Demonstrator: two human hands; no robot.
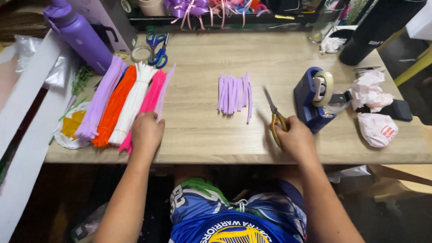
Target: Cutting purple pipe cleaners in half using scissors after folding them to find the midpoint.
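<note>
Our left hand (146, 131) clenches pink pipe cleaners (148, 101) at nine o'clock on the wooden table (202, 130), right hand (294, 135) grasping gold scissors (275, 119) at three.

Both bare forearms reach forward from the body, set well apart. The left hand (147, 131) lies knuckles up, fingers curled under at its far edge. The right hand (294, 135) is closed in a grip, thumb side turned inward.
</note>
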